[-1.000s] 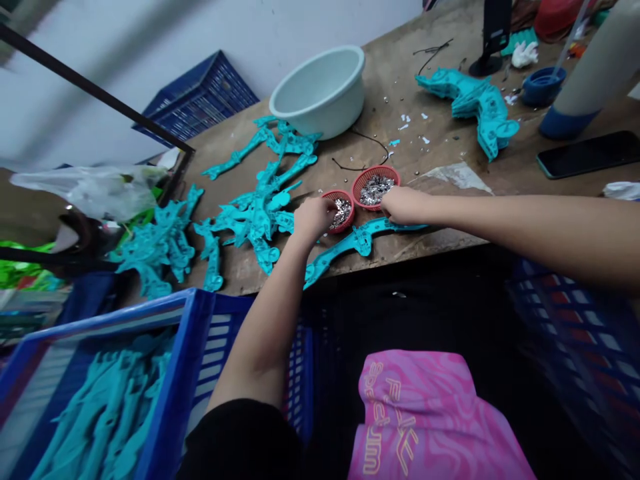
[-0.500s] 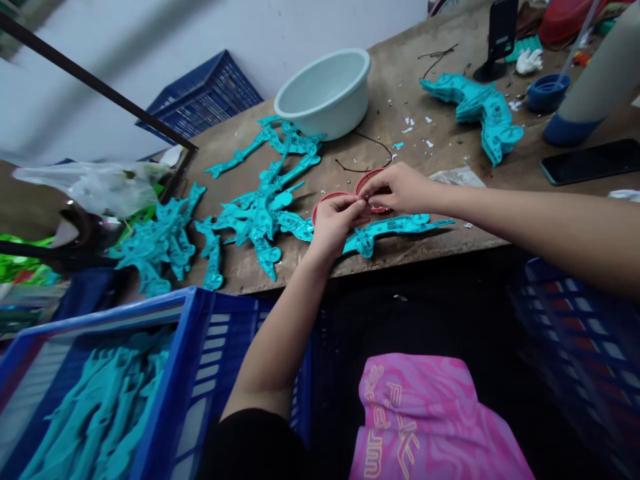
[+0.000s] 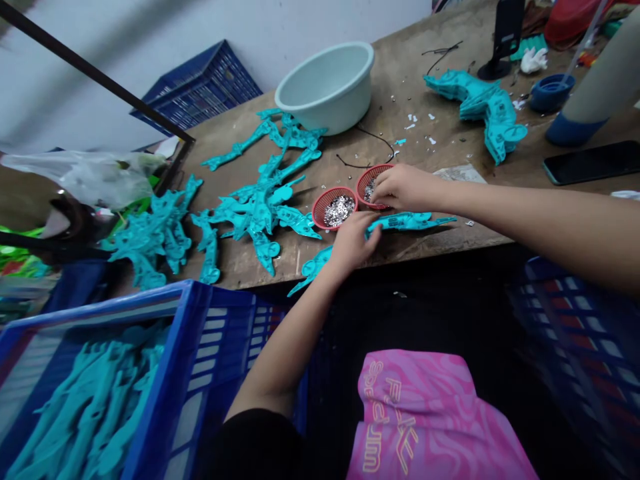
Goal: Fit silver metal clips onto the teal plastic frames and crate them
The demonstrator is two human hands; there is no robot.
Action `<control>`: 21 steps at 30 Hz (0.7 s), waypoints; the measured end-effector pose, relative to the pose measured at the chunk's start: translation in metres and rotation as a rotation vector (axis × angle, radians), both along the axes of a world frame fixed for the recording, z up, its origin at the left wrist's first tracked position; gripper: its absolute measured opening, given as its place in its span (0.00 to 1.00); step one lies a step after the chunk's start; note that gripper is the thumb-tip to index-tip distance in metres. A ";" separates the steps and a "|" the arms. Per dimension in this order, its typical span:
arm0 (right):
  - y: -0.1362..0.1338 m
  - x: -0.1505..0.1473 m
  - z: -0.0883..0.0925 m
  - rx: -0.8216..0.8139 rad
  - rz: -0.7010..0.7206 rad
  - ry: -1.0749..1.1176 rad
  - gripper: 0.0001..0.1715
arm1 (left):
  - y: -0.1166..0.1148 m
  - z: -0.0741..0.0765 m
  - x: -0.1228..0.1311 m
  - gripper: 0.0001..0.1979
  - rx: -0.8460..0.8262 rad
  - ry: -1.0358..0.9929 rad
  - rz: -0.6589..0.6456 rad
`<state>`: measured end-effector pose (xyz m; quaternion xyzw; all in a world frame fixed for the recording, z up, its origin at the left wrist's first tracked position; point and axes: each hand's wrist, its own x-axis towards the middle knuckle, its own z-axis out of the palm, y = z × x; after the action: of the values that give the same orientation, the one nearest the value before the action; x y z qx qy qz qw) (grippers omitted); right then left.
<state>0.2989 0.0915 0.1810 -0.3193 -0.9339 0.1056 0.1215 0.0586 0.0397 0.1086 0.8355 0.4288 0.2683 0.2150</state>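
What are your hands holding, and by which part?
Left hand lies on the middle of a teal plastic piece; right hand is at a red basket. Grip unclear.

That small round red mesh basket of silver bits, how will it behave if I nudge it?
The small round red plastic mesh basket is probably light, judging by its thin perforated wall. It looks shallow, so the loose silver pieces heaped inside would likely spill if tipped. On the wooden workbench, it would probably slide rather than roll.
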 end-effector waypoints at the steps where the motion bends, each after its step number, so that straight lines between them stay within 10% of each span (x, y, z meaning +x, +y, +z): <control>1: 0.001 0.001 0.001 -0.059 -0.026 -0.023 0.22 | -0.003 -0.011 -0.004 0.19 0.080 0.112 -0.070; 7: 0.009 0.003 -0.019 -0.230 0.042 -0.156 0.18 | -0.016 -0.047 -0.028 0.21 0.202 0.207 -0.267; 21: -0.005 -0.019 -0.030 -0.237 0.154 -0.365 0.19 | -0.017 -0.057 -0.031 0.22 0.216 0.145 -0.234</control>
<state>0.2797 0.0861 0.1514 -0.2728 -0.9431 0.1639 -0.0964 0.0276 0.0228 0.0516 0.9152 0.3115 0.2247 0.1222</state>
